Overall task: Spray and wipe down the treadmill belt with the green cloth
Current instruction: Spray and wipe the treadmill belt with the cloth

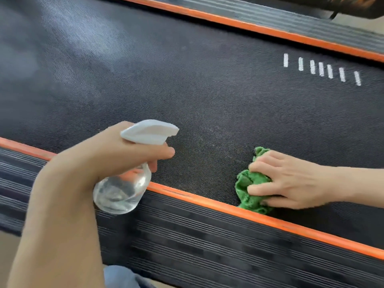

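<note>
The black textured treadmill belt [207, 84] fills most of the view. My left hand [116, 154] grips a clear spray bottle [122, 190] with a white trigger head, held above the near side rail with the nozzle pointing right over the belt. A finger lies curled on the trigger. My right hand [291, 181] holds a crumpled green cloth [249, 186] and presses it on the belt close to the near orange strip.
An orange strip [270, 221] and a ribbed black side rail [207, 246] border the belt on the near side. A second orange strip [249, 28] runs along the far side. Several white marks [321, 68] are printed on the belt at the right.
</note>
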The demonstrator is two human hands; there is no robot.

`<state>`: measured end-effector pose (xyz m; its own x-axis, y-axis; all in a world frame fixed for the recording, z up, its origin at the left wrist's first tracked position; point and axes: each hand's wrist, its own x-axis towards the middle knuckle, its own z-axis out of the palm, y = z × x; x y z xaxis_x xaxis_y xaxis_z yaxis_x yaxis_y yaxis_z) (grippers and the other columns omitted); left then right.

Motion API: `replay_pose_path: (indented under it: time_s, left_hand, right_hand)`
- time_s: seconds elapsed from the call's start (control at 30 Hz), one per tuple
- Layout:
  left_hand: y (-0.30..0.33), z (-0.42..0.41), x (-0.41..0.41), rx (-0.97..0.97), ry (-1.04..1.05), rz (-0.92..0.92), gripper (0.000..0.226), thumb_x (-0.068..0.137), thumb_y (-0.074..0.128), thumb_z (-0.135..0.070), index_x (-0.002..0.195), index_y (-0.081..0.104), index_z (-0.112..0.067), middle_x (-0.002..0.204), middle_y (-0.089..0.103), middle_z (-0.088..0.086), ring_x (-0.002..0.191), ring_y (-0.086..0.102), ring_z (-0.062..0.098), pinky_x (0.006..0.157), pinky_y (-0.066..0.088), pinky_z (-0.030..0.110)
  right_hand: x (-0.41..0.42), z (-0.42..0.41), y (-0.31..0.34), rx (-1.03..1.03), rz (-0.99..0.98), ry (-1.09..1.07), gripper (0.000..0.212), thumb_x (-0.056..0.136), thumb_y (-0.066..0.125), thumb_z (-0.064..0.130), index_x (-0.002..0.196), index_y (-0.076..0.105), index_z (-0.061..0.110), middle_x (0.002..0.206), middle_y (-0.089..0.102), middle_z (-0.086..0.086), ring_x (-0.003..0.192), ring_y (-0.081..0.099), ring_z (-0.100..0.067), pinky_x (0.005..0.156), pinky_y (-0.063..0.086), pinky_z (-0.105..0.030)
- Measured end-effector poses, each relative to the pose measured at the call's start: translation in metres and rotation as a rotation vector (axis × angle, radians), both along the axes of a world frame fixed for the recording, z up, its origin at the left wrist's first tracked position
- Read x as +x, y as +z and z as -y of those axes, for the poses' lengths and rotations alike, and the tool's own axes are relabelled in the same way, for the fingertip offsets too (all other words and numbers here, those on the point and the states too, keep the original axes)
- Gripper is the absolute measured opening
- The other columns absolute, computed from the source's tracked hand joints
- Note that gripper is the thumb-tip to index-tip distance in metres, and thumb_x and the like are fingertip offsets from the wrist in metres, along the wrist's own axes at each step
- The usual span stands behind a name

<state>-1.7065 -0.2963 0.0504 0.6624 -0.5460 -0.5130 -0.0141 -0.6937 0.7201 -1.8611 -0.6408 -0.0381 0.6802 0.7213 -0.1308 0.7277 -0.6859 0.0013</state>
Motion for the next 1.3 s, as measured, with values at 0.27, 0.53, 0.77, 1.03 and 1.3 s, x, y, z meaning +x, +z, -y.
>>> replay_pose_path:
  time_s: [0.27, 0.53, 0.77, 1.03, 1.3]
  left_hand:
    - [0.004, -0.007, 0.001, -0.012, -0.001, 0.01, 0.053, 0.062, 0.078, -0.071, 0.073, 0.077, -0.019, 0.079, 0.077, 0.0, 0.075, 0.069, 0.017, 0.08, 0.056, 0.044]
    - [-0.006, -0.018, 0.01, -0.008, 0.102, 0.014, 0.061, 0.05, 0.081, -0.079, 0.078, 0.078, -0.025, 0.076, 0.076, 0.005, 0.075, 0.067, 0.027, 0.077, 0.056, 0.047]
    - [-0.013, 0.004, 0.012, -0.128, 0.225, 0.11, 0.039, 0.085, 0.083, -0.043, 0.064, 0.071, -0.013, 0.053, 0.065, -0.005, 0.05, 0.057, 0.005, 0.063, 0.046, 0.032]
    - [-0.019, 0.048, 0.017, -0.255, 0.449, 0.255, 0.032, 0.088, 0.079, -0.041, 0.073, 0.074, -0.012, 0.066, 0.074, -0.004, 0.06, 0.062, 0.005, 0.071, 0.052, 0.033]
    - [-0.015, 0.04, 0.016, -0.225, 0.554, 0.258, 0.032, 0.087, 0.08, -0.042, 0.075, 0.075, -0.013, 0.066, 0.074, -0.005, 0.057, 0.062, 0.001, 0.068, 0.05, 0.03]
  right_hand:
    - [0.089, -0.071, -0.013, 0.071, 0.144, 0.052, 0.03, 0.104, 0.047, 0.043, 0.123, 0.058, 0.023, 0.107, 0.051, -0.012, 0.089, 0.048, -0.027, 0.082, 0.046, -0.043]
    - [0.123, -0.134, -0.02, 0.153, 0.169, -0.18, 0.035, 0.099, 0.046, 0.045, 0.123, 0.059, 0.023, 0.109, 0.05, -0.012, 0.091, 0.047, -0.027, 0.081, 0.045, -0.043]
    - [0.015, -0.05, -0.006, 0.072, 0.066, -0.135, 0.023, 0.103, 0.048, 0.043, 0.107, 0.061, 0.024, 0.098, 0.052, -0.006, 0.081, 0.046, -0.025, 0.072, 0.046, -0.042]
    - [0.125, -0.029, -0.036, 0.226, 0.344, -0.512, 0.026, 0.097, 0.051, 0.038, 0.102, 0.061, 0.015, 0.09, 0.048, -0.013, 0.077, 0.046, -0.03, 0.069, 0.047, -0.046]
    - [0.169, -0.064, -0.04, 0.175, 0.414, -0.973, 0.038, 0.098, 0.045, 0.046, 0.111, 0.059, 0.014, 0.106, 0.057, -0.013, 0.091, 0.055, -0.034, 0.079, 0.045, -0.045]
